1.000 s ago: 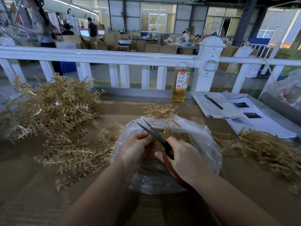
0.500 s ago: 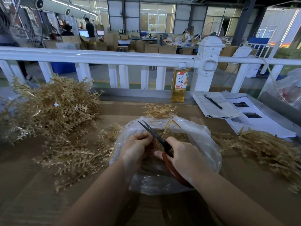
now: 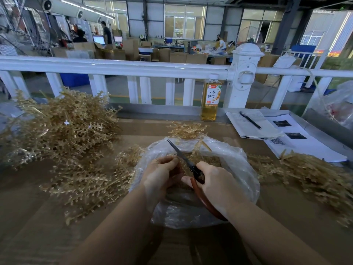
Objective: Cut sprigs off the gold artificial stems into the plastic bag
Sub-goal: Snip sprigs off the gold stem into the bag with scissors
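Both hands work over the mouth of the plastic bag [image 3: 246, 180], which sits open on the brown table [image 3: 28, 217]. The right hand [image 3: 215, 186] is curled round the red-brown handle of the scissors [image 3: 188, 163]; the dark blades look closed together and point up and away to the left, past the left fingertips. The left hand [image 3: 161, 174] has its fingers [image 3: 168, 161] curled in, their tips bunched just beside the blades; they seem to pinch something small, but what it is cannot be told. Cut gold sprigs [image 3: 208, 159] lie inside the bag just beyond both sets of fingers, and a small clump [image 3: 187, 130] sits past the bag's far rim. A big pile of gold stems [image 3: 63, 131] lies well left of the left hand, with looser ones [image 3: 91, 180] nearer its wrist. Another heap [image 3: 309, 173] lies to the right of the right hand. Far beyond the fingers stand a bottle [image 3: 210, 98] of amber drink, a notebook [image 3: 254, 125] with a pen [image 3: 250, 120], and a white railing [image 3: 114, 66]
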A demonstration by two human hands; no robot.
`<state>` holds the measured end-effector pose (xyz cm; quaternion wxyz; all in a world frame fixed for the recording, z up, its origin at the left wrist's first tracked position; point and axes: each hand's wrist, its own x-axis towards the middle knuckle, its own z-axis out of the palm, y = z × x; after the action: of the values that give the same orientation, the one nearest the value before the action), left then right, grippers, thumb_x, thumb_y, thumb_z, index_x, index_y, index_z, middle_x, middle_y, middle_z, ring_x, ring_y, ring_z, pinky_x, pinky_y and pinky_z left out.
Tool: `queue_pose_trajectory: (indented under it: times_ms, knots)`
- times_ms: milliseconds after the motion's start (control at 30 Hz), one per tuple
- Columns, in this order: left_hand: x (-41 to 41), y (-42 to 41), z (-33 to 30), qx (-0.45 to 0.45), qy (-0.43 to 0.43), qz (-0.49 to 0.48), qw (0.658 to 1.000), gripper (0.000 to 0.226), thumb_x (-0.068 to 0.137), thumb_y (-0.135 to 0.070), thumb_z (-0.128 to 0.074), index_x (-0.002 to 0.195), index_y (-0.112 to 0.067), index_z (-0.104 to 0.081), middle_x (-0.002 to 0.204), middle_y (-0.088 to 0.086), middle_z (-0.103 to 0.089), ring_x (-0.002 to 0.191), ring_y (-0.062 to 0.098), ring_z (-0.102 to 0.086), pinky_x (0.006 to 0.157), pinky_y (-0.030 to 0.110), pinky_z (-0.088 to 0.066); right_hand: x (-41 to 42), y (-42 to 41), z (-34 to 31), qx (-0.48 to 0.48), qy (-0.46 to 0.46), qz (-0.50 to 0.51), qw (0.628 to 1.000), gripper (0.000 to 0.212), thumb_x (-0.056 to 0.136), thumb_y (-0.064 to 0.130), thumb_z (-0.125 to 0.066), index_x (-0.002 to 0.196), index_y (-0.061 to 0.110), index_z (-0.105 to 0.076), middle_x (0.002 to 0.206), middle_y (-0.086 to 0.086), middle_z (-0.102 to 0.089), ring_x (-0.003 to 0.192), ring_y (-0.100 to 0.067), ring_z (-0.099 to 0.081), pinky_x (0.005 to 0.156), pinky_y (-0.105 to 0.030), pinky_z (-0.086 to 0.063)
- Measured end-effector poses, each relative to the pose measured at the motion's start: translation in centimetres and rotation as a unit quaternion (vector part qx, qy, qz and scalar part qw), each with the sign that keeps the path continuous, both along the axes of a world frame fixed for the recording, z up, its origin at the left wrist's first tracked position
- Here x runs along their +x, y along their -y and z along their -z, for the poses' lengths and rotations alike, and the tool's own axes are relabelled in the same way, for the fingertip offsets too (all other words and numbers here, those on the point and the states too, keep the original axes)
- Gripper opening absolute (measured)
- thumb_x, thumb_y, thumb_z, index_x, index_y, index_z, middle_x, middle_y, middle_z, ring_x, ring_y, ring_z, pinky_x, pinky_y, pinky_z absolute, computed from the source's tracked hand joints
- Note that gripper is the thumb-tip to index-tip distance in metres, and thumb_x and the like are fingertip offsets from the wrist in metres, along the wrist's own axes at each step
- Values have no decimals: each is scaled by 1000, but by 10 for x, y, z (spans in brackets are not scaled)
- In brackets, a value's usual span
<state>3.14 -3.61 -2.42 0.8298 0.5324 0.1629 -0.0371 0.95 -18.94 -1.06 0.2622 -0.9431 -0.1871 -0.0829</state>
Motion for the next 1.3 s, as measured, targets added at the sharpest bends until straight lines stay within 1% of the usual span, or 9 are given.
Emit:
queue_pose_trajectory:
  times_ms: [233,367,533,633,733,833,967,1100,1300]
  knots:
    - [-6,12,-32,19,34,19,999,3,94,-7,-54,94,-5,-56,71,9,-65,52,17,-65,48,26,-54,8,-12,-20,147,68,31,986,17,89,21,-68,103,21,-58,86,7,-66,84,-12,-64,76,-30,-54]
    - [-10,20,-46,7,47,74,996,29,96,-25,-50,104,-2,-64,83,9,-70,68,18,-65,59,27,-54,12,-16,-33,154,65,27,986,17,89,11,-62,104,19,-59,83,1,-66,81,-18,-62,74,-37,-52]
    - [-7,21,-49,19,75,64,995,22,93,-28,-54,93,-9,-67,82,2,-70,77,16,-62,75,29,-46,13,-5,-43,192,76,32,978,10,91,14,-61,95,23,-58,64,15,-56,66,16,-53,51,-3,-37]
    - [-5,18,-45,68,82,-7,994,12,90,-17,-61,98,-10,-65,90,2,-65,84,16,-55,77,27,-43,20,-1,-48,241,42,23,969,22,88,7,-65,91,27,-56,63,11,-58,55,3,-54,50,-8,-36]
    - [-5,12,-39,87,58,-25,994,36,88,-18,-64,122,-18,-53,119,4,-53,105,18,-49,90,26,-35,26,4,-51,311,-23,23,950,31,82,-4,-68,85,25,-57,66,0,-62,56,-14,-59,55,-33,-52]
    - [-4,11,-35,23,33,-10,999,72,79,-19,-72,141,-17,-36,136,13,-45,127,25,-42,98,31,-31,27,5,-51,401,-69,40,913,33,75,-7,-75,86,20,-59,68,-6,-64,49,-13,-60,48,-25,-51]
    - [-3,9,-35,-178,-17,49,983,50,60,-13,-74,107,-1,-62,97,18,-66,83,25,-66,78,35,-56,28,2,-46,501,-132,58,853,34,74,-11,-74,95,11,-60,77,-13,-65,46,-13,-60,48,-18,-48]
    - [-3,16,-31,-287,-43,48,956,25,61,-5,-70,84,0,-61,76,11,-64,66,17,-60,59,25,-56,27,1,-33,460,-130,66,876,32,74,-8,-75,93,15,-64,53,6,-65,43,-2,-60,45,-11,-45]
    - [-8,16,-28,-135,-32,96,986,9,83,-4,-60,76,-3,-64,68,4,-55,57,9,-47,55,19,-43,27,0,-21,412,-155,61,896,36,73,-2,-79,103,14,-67,78,-4,-69,62,-14,-69,65,-27,-57]
